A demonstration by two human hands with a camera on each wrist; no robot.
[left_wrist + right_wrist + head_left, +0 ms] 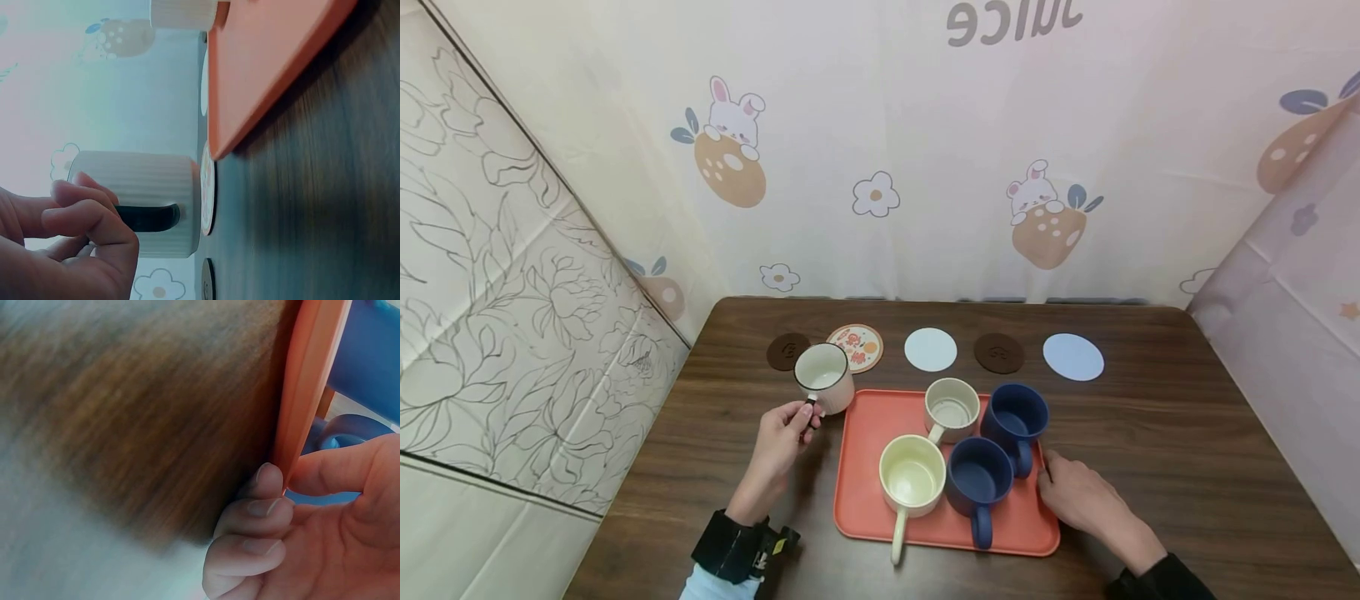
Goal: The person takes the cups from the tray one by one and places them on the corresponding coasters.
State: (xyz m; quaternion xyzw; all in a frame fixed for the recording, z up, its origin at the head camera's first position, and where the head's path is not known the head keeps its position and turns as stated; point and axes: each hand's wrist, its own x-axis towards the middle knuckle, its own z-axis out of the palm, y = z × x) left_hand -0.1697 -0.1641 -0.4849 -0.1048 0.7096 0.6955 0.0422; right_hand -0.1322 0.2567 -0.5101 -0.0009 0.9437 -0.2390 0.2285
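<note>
My left hand (778,442) pinches the dark handle (150,217) of a white ribbed mug (831,392). The mug stands upright by the tray's far left corner, partly covering a patterned round coaster (862,343) in the head view; whether its base touches anything I cannot tell. At the right edge of an orange tray (868,517), my right hand (1078,496) grips the rim between thumb and curled fingers (250,553). On the tray sit a cream mug (952,408), a pale yellow mug (912,475) and two navy mugs (1015,412), (979,475), handles toward me.
Behind the tray, more coasters lie in a row: a dark brown one (787,351) at far left, a white one (931,349), another brown one (999,353) and a pale one (1073,357). A printed curtain (880,125) hangs behind the wooden table (1180,417).
</note>
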